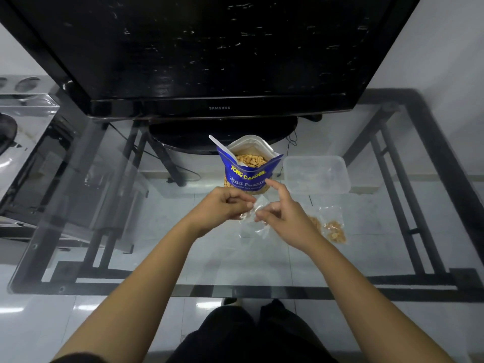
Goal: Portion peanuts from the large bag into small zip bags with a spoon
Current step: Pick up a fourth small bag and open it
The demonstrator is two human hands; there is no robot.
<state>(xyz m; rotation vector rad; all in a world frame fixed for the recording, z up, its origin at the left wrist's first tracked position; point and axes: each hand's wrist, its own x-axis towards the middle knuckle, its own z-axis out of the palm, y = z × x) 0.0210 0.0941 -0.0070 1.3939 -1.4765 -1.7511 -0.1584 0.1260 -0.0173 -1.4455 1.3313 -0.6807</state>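
The peanut bag [247, 171] is blue with yellow lettering (tan nuts inside), its spoon [222, 147] white, the television [209, 48] black.

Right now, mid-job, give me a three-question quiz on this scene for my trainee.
1. True or false: the white spoon stands in the open peanut bag.
2. What do the left hand and right hand hold between them? A) a clear small zip bag B) the spoon C) the plastic container
3. Fill in: the filled zip bag lies on the glass table to the person's ____.

Key: 1 true; 2 A; 3 right.
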